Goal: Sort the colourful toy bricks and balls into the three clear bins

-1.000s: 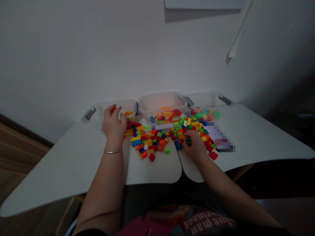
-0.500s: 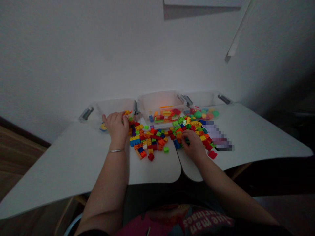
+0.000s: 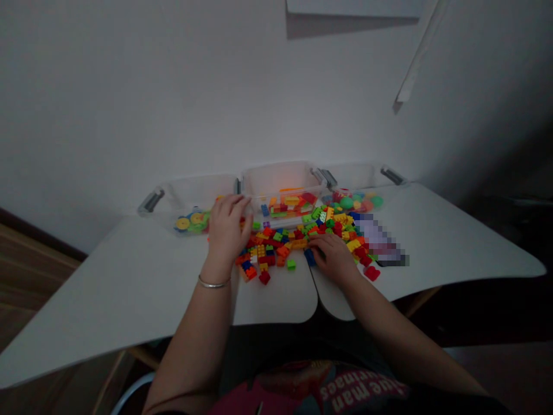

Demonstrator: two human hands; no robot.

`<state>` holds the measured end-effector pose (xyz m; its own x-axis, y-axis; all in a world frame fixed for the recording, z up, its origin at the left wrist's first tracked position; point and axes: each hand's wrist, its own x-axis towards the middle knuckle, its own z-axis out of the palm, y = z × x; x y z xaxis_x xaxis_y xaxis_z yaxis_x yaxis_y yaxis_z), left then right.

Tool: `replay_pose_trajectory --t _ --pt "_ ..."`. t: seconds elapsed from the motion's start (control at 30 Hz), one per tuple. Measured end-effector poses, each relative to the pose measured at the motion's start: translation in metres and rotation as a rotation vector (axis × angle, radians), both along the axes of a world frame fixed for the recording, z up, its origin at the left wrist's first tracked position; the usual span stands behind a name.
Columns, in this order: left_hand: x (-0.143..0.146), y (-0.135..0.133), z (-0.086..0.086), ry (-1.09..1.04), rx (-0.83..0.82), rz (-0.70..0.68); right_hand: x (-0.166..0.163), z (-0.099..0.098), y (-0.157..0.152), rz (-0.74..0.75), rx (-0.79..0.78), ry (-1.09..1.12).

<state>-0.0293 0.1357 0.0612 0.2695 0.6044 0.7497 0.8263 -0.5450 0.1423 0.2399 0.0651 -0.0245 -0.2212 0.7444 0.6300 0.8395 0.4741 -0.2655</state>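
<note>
My left hand (image 3: 228, 230), with a silver bangle at its wrist, hovers over the left end of the brick pile, in front of the left bin. Its fingers are apart and slightly bent, and nothing shows in them. A long orange toy brick (image 3: 298, 244) sits at the fingertips of my right hand (image 3: 334, 256), which are closed on its right end. Just below those fingers lies a blue brick (image 3: 310, 257). Loose bricks (image 3: 268, 260) in red, yellow, green and blue spread between both hands. My left hand hides part of the pile.
Along the wall stand clear plastic bins: a left bin (image 3: 203, 187) with yellow-and-blue pieces, a middle bin (image 3: 279, 176) with bricks, and a right bin (image 3: 356, 176) with round green and orange pieces. A blurred flat item (image 3: 382, 239) lies on the white table (image 3: 129, 288), right of the pile.
My left hand has moved right, away from the left bin's front, uncovering the yellow-and-blue pieces. My right hand has shifted slightly left and toward me, with the orange brick at its fingertips.
</note>
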Motion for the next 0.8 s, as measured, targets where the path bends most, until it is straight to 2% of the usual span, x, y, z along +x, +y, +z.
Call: replay_pose_trajectory --t 0.13,0.2,0.3,0.4,0.6,0.8 --pt "0.017 -0.008 -0.01 0.185 -0.02 -0.334 0.001 0.005 -0.005 -0.233 0.043 -0.023" --pt "0.021 -0.009 -0.018 0.247 -0.056 -0.416 0.002 0.008 -0.007 -0.354 0.055 -0.033" --pt "0.021 -0.009 -0.029 0.294 -0.107 -0.408 0.004 0.008 -0.008 -0.454 0.031 -0.029" --pt "0.018 -0.008 -0.036 0.31 -0.152 -0.391 0.005 0.005 -0.007 -0.495 -0.018 -0.03" --pt "0.019 -0.004 -0.046 0.277 -0.299 -0.447 0.003 0.004 -0.005 -0.487 -0.101 -0.112" --pt "0.023 -0.004 -0.052 0.284 -0.34 -0.475 0.003 0.001 -0.004 -0.495 -0.102 -0.125"
